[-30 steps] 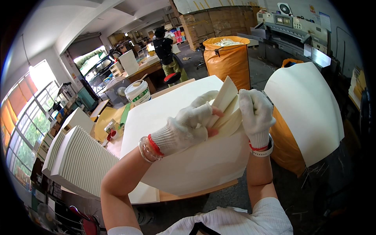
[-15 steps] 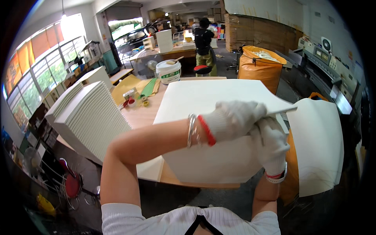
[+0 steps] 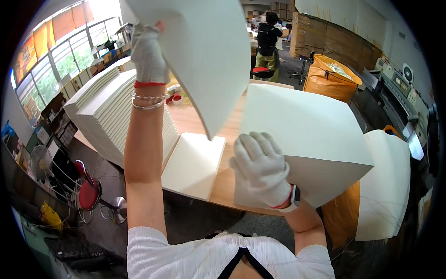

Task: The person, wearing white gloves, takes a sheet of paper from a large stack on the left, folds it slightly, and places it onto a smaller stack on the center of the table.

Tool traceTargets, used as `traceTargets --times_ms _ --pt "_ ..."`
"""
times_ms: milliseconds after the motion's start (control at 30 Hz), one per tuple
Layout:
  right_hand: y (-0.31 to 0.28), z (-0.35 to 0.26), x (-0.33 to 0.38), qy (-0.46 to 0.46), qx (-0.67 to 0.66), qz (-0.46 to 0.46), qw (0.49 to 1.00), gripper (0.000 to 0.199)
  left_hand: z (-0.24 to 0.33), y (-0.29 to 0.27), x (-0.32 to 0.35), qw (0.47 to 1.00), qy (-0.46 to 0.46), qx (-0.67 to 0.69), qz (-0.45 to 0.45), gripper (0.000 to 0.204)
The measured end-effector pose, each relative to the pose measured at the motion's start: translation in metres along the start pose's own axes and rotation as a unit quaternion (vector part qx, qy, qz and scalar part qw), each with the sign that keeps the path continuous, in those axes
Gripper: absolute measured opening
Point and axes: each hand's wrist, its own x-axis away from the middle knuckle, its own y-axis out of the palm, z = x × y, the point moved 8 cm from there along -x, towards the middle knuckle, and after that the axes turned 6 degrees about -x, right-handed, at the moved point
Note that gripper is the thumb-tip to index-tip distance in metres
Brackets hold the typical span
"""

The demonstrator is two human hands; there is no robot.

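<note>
My left hand (image 3: 149, 53), in a white knit glove, is lifted at the upper left with its fingers closed on the edge of a large white sheet (image 3: 211, 56). The sheet hangs curved, one corner pointing down over the table (image 3: 227, 144). My right hand (image 3: 262, 167), gloved too, lies with its fingers extended at the left side of a block of large white sheets (image 3: 306, 121), whose near side shows. Between that block and a tall ridged stack of white pieces (image 3: 116, 116) lies a smaller flat white stack (image 3: 197, 160).
Small red-rimmed pots (image 3: 176, 99) sit past the hanging sheet. An orange sack (image 3: 327, 79) stands behind the block, with more white sheeting (image 3: 383, 181) at the right. A co-worker (image 3: 268, 39) stands beyond the table. A red stool (image 3: 89, 193) is at the left.
My left hand has swung from the right side to the upper left, carrying the white sheet. My right hand has moved left along the block. The view has shifted slightly.
</note>
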Motion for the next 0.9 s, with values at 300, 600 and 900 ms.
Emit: traceTargets --times_ms 300,600,900 --pt "0.086 -0.038 0.031 0.174 -0.263 0.025 0.949 0.07 -0.007 -0.081 0.138 0.923 0.196 -0.317 0.099 0.043" --pt "0.289 -0.032 0.242 0.534 -0.491 -0.079 0.684 0.051 -0.131 -0.075 0.231 0.863 0.25 -0.382 -0.215 0.036" --pt "0.355 -0.02 0.337 0.62 -0.337 -0.314 0.636 0.048 -0.288 -0.399 0.219 0.667 -0.185 -0.664 -0.284 0.035"
